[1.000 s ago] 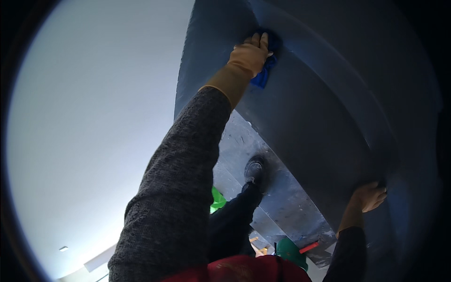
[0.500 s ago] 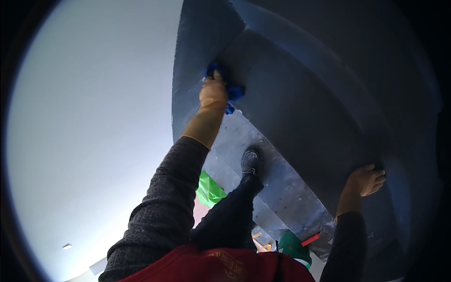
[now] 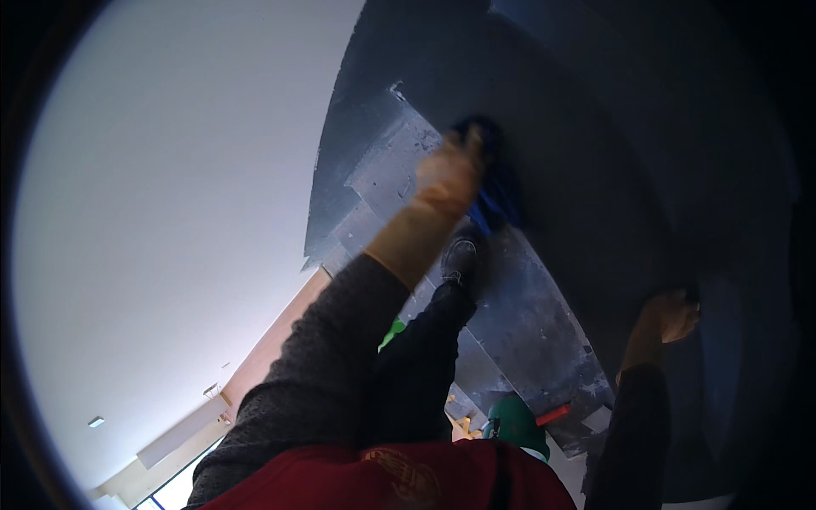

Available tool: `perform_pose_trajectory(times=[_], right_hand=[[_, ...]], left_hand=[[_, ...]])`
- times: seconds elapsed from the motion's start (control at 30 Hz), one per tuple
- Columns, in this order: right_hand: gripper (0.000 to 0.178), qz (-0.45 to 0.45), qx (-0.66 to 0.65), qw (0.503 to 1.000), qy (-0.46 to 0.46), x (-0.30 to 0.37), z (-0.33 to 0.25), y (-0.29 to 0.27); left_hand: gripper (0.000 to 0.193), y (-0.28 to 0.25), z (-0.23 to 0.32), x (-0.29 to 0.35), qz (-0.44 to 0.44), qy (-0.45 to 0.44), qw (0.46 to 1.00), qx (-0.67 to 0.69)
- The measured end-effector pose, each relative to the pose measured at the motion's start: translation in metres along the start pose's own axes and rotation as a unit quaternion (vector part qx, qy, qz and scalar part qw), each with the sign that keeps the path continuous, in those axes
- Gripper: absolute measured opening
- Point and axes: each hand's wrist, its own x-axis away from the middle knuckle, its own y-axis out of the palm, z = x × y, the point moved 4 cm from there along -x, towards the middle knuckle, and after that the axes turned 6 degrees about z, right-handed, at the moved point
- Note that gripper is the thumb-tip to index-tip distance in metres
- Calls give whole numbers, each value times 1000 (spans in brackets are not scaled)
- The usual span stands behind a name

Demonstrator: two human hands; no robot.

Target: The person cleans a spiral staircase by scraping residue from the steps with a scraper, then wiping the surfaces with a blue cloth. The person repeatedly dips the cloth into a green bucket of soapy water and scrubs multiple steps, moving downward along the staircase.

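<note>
My left hand (image 3: 450, 170), slightly smeared by motion, presses a blue cloth (image 3: 497, 200) against a broad, dark grey surface (image 3: 561, 153). The cloth is bunched under the fingers, and part of it hangs down beside the wrist. Farther right, my right hand (image 3: 671, 314) rests at a raised ridge of the same dark surface. Its fingers are curled in, and whatever they hold is hidden in shadow.
My shoe (image 3: 461, 257) stands on scuffed grey step-like slabs (image 3: 518, 297). Near my body are a green rounded object (image 3: 517, 425) and a red bar (image 3: 554, 415). A bright green thing (image 3: 391, 333) shows behind my leg. A pale wall (image 3: 178, 170) fills the left.
My left hand has moved right and slightly nearer along the dark surface with the blue cloth. The view has shifted, showing more of the slabs. My right hand stays at the ridge.
</note>
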Motion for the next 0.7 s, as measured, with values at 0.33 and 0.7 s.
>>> perform_pose_trajectory(times=[0.33, 0.7], right_hand=[[62, 27, 9, 1000, -9, -6, -1, 6], [63, 55, -46, 995, -74, -1, 7, 3]], left_hand=[[53, -5, -73, -65, 71, -133, 988, -20], [49, 40, 108, 104, -161, 102, 981, 30]])
